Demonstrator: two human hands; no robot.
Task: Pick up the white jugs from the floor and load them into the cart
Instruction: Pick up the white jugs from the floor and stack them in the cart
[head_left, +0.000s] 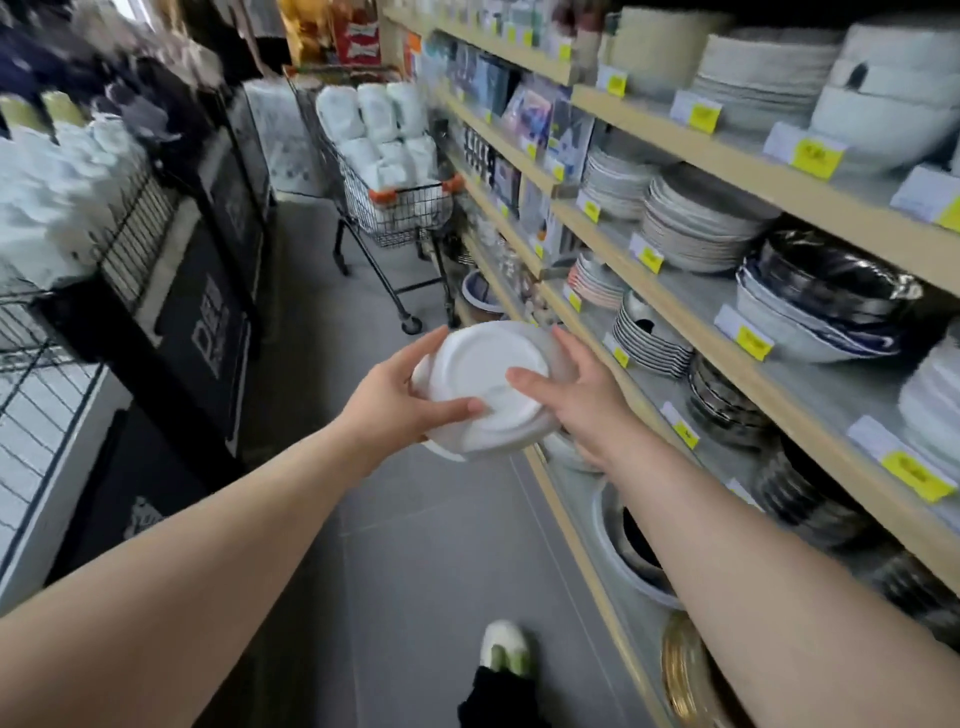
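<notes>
I hold a white jug in both hands at chest height, its round base turned toward me. My left hand grips its left side and my right hand grips its right side, thumb across the base. Ahead down the aisle stands a black wire cart with orange handle ends. Several white jugs are stacked high in the cart. No jugs show on the grey floor in this view.
Wooden shelves run along the right, stacked with plates and bowls behind yellow price tags. Black display stands and wire racks line the left. The grey tiled aisle floor leads to the cart. My shoe shows below.
</notes>
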